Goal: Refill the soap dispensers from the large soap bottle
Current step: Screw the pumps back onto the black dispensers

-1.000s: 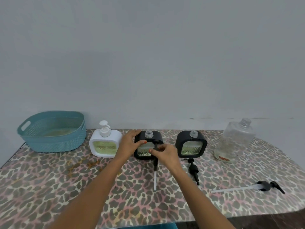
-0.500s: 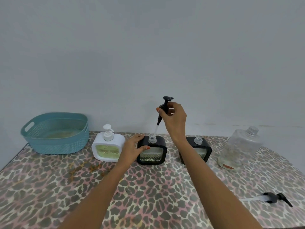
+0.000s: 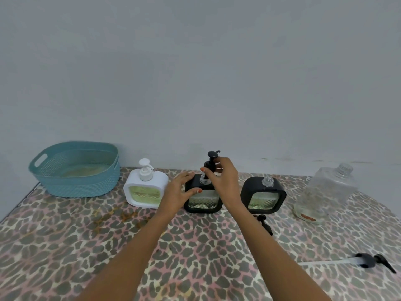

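Leopard-print cloth covers the worktop [image 3: 108, 246] across the lower half of the frame. At the lower right a long-tubed pump [image 3: 366, 260] is seen lying flat. Right of centre a smaller pump [image 3: 263, 222] lies partly hidden by the right forearm. At centre, the middle black dispenser [image 3: 202, 200] is gripped at its upper left corner by the left hand [image 3: 178, 193], with the thumb on the front and the fingers curled over the top. A black pump head [image 3: 210, 164] is pinched at its collar by the fingers of the right hand [image 3: 223, 179] and held upright just above the open neck. Beside it, the right black dispenser [image 3: 262, 195] stands uncapped, and the white dispenser [image 3: 145, 190] carries its pump. The large soap bottle [image 3: 323, 192], clear and uncapped, is at the right. A teal basket [image 3: 76, 170] is set at the left against the grey wall [image 3: 195, 72].
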The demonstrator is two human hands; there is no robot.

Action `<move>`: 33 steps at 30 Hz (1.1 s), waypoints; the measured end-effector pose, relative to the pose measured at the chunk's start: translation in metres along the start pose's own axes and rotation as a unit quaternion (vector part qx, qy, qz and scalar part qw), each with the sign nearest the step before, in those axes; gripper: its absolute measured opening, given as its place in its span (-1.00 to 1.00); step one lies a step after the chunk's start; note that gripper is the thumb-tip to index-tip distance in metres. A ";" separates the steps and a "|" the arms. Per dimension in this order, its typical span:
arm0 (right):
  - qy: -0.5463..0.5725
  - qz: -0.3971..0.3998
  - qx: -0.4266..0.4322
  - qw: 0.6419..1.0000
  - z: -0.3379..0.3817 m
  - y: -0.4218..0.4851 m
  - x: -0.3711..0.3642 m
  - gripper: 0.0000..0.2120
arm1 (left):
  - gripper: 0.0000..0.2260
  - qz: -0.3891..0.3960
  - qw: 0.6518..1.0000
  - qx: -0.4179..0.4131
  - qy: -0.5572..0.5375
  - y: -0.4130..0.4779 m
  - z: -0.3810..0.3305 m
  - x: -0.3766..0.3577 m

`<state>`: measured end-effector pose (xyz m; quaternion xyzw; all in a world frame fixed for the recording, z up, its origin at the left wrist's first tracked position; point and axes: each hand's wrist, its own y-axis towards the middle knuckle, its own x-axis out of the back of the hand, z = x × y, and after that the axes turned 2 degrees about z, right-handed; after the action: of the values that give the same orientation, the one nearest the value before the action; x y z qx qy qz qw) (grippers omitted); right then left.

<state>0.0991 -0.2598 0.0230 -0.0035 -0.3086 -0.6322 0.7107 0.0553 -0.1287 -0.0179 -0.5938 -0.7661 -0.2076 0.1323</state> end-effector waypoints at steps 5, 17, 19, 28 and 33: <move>-0.020 0.044 -0.016 0.999 -0.012 -0.006 -0.008 -0.72 | -0.50 0.006 1.000 -0.004 0.006 0.000 0.000 0.000; 0.012 0.029 -0.050 0.998 -0.019 -0.012 -0.019 -0.68 | -0.54 -0.005 1.000 -0.016 0.014 -0.001 -0.001 0.000; 0.023 0.046 -0.053 0.997 -0.017 -0.011 -0.017 -0.64 | -0.55 -0.004 1.000 -0.015 0.009 -0.002 -0.001 0.000; 0.077 0.172 -0.090 0.978 -0.017 -0.011 0.008 -0.62 | -0.52 -0.003 1.000 -0.016 -0.003 -0.002 -0.001 0.001; 0.065 0.077 -0.104 0.989 -0.019 -0.010 -0.007 -0.65 | -0.52 -0.008 1.000 -0.013 -0.001 -0.001 0.001 0.001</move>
<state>0.0980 -0.2634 0.0004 -0.0604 -0.1929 -0.6029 0.7718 0.0541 -0.1277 -0.0186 -0.5899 -0.7680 -0.2177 0.1218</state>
